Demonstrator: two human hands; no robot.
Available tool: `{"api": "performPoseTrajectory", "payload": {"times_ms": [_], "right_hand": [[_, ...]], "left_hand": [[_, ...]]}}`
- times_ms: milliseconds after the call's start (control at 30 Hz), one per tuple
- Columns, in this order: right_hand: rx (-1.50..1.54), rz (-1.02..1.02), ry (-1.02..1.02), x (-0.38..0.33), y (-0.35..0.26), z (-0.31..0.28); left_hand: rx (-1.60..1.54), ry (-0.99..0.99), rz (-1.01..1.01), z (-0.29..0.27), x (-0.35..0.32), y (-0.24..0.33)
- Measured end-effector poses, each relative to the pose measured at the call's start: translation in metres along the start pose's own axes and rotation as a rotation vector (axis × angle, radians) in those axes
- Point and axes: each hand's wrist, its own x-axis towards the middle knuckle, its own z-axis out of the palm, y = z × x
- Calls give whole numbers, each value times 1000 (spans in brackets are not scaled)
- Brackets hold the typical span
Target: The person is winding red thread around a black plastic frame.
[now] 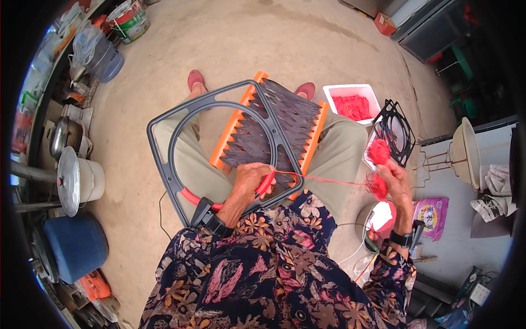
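A grey plastic frame with a round inner ring rests on my lap. The ring's near arc is wrapped in red cord. My left hand grips that near rim of the ring, where the wrapping ends. A taut red strand runs from there to my right hand, which holds a bundle of red cord out to the right. Under the frame lies an orange-edged panel of dark woven strips.
A white tub of red cord and a stack of black frames stand on the concrete floor to the right. Pots, a blue container and buckets line the left side. A pink packet lies beside my right wrist.
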Motion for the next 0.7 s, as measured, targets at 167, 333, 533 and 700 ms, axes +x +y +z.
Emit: {"api": "performPoseTrajectory", "payload": {"times_ms": [167,333,533,700], "right_hand": [[-144,-77,-271,9,-56,87],[-510,-279,-385,6,-74,134],[-1138,-500,-355,19,-70,200],[-993,-469,-348,37,-51,232]], "left_hand": [[-1,16,35,-4,-2,-3],[103,29,142,1,-7,-7],[162,87,218,5,-8,-11],[271,193,367,-1,-1,-14]]}}
